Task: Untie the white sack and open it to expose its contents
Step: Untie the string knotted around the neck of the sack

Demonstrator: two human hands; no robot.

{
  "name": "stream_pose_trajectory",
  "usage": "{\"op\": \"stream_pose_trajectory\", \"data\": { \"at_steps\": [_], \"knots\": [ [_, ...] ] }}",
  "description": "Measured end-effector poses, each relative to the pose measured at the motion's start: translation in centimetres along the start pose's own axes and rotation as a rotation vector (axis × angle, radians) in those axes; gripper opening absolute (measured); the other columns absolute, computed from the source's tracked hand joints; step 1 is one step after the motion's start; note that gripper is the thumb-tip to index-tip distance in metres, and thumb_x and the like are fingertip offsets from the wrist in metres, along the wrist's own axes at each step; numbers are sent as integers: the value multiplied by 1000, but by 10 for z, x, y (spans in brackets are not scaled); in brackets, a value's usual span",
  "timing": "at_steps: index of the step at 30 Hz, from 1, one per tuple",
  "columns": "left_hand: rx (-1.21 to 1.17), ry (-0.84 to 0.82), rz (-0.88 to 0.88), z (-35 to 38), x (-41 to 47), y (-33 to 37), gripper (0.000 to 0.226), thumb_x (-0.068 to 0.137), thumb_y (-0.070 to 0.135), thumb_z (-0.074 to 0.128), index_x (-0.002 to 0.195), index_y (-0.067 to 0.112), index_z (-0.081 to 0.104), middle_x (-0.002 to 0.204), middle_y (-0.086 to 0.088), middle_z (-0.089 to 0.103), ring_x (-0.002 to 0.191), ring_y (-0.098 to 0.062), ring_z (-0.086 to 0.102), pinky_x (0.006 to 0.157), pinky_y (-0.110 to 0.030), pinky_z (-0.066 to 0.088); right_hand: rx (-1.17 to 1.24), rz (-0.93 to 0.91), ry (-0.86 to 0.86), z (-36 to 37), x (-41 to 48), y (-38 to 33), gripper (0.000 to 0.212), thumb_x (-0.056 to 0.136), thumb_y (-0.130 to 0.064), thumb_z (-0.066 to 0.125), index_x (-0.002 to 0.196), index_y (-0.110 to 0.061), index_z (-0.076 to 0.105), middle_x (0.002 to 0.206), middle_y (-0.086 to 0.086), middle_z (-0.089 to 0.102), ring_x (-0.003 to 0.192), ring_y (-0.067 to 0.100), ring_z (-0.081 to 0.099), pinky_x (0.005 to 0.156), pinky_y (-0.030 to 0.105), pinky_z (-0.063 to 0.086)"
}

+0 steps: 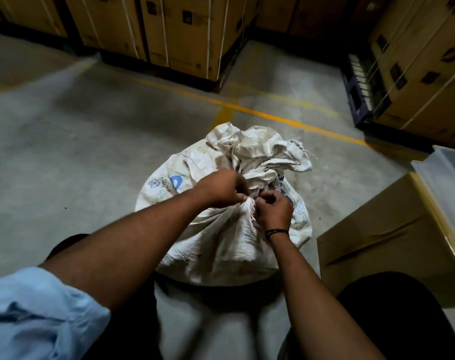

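Still tied: both hands, left (222, 188) and right (273, 210), pinch knot (248, 203) on sack (221, 242); untying, opening left.

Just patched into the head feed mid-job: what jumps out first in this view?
The white sack stands on the concrete floor at centre, its neck bunched and tied shut. Both hands work at that knot: the left hand and right hand pinch the gathered cloth. A cardboard box sits just right of the sack, and strapped cartons line the back.
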State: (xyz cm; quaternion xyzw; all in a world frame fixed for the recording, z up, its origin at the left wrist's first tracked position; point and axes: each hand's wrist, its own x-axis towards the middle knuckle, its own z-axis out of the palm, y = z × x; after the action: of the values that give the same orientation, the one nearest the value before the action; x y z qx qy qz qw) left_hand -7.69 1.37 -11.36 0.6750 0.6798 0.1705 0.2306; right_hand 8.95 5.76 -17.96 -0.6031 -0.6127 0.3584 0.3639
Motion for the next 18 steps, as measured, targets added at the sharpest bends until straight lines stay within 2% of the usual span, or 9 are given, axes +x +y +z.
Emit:
{"op": "stream_pose_trajectory", "data": {
  "at_steps": [4,7,11,14,16,18],
  "knots": [
    [-25,115,94,1,-8,20,29,88,29,73,117,28,74,109,8,76,82,-8,64,79,-32,57,7,-109,7,-13,-12,-20,8,74,-12,74,80,-15,69,73,-3,70,70,17,68,72,39,58],
    [-20,172,134,4,-8,31,33,92,31,70,125,32,70,116,7,74,93,-15,68,79,-34,56,23,-227,-6,-32,-17,-38,13,74,-7,74,83,-14,67,74,0,70,68,17,68,70,37,57],
    [-60,162,150,8,-1,42,26,92,29,71,117,35,73,106,9,76,92,-13,70,74,-32,55,47,-328,-15,-67,-19,-59,14,76,-10,77,83,-18,67,73,-3,70,64,13,68,64,39,60],
    [-177,195,168,6,5,58,17,90,35,73,107,35,77,92,12,77,81,-4,69,68,-30,54,58,-390,13,-102,-20,-72,11,79,-11,77,82,-15,67,70,-5,69,61,6,67,60,32,59],
    [-240,236,209,3,7,72,12,89,36,76,100,33,79,84,16,74,70,2,62,61,-26,47,58,-425,28,-129,-18,-78,10,80,-12,77,83,-14,68,70,-1,70,63,12,69,60,32,58],
    [-240,281,250,0,11,83,11,90,38,75,100,34,79,87,17,74,69,2,59,60,-24,43,87,-443,56,-158,-14,-84,8,82,-9,77,85,-9,70,69,7,70,60,22,69,58,33,59]
  ]
}}
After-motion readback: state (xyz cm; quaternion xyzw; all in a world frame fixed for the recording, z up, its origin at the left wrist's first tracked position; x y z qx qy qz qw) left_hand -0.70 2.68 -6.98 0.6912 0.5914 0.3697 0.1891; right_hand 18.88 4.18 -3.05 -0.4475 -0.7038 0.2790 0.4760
